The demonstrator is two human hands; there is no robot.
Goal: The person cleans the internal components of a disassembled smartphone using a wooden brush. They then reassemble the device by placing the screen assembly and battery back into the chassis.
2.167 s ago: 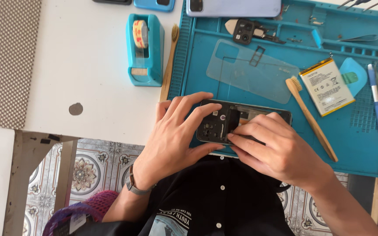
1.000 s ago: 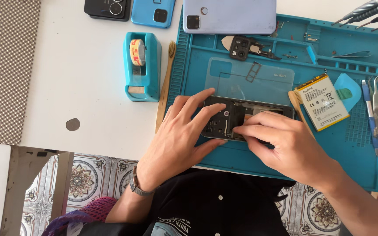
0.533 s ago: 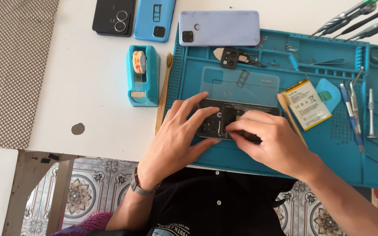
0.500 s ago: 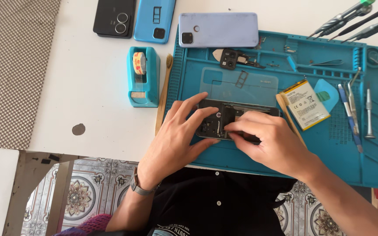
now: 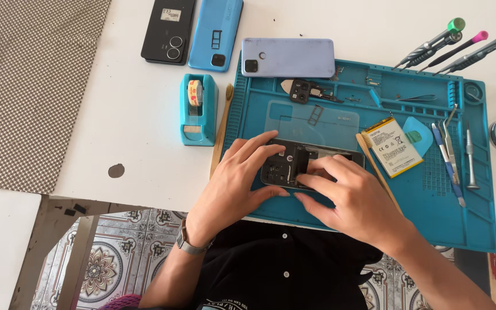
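An opened black phone (image 5: 299, 163) with its back removed lies on the blue repair mat (image 5: 431, 218), near the mat's front left. My left hand (image 5: 233, 186) grips its left end, thumb at the front edge, fingers spread over the top. My right hand (image 5: 351, 195) rests on its right half, fingertips pressing into the exposed inside. Much of the phone is hidden beneath both hands.
A phone battery (image 5: 392, 147), a clear plastic sheet (image 5: 311, 123), a camera module (image 5: 302, 90) and tweezers lie on the mat. Screwdrivers (image 5: 452, 43) lie at the back right. A lilac phone back (image 5: 287, 57), two more phones (image 5: 190, 31), a tape dispenser (image 5: 197, 109), a wooden brush (image 5: 220, 132).
The view has shifted so more of the far table shows. Both hands stay on the opened phone; my right fingers have shifted slightly over its inside.
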